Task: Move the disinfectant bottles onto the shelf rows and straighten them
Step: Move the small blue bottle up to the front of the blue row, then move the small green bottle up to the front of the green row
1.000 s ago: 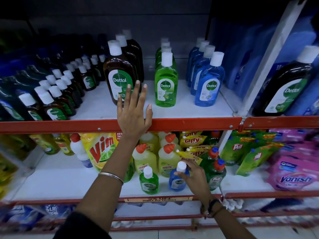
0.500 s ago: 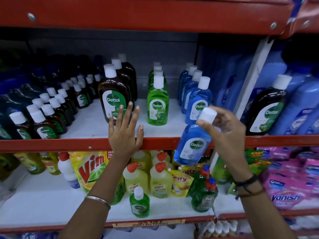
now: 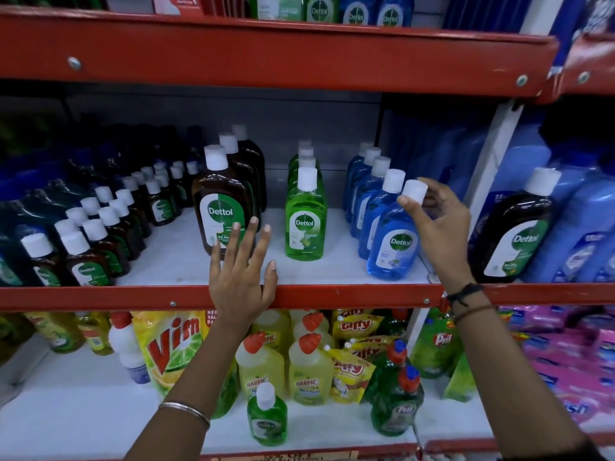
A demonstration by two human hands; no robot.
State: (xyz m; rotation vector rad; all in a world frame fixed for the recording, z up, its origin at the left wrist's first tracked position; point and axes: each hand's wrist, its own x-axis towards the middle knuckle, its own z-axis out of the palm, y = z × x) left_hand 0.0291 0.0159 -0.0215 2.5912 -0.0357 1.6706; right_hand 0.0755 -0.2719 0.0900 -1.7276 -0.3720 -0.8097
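The right hand (image 3: 439, 227) pinches the white screw cap of a clear blue plastic Dettol bottle (image 3: 392, 247) between thumb and fingertips, the other fingers loosely curled behind it. That bottle stands tilted on the white shelf board (image 3: 339, 271), its base near the red metal front lip (image 3: 332, 296), directly below the hand's thumb and at the front of a row of blue Dettol bottles (image 3: 369, 191) running back beyond the fingers. The left hand (image 3: 241, 277) lies flat and spread, holding nothing, its palm over the red lip and its fingertips against the lower label of a large brown Dettol bottle (image 3: 221, 207). Between the two hands stands a row of green Dettol bottles (image 3: 304, 214). Below the left wrist, on the lower shelf, a small green round-shouldered bottle (image 3: 266, 417) stands alone.
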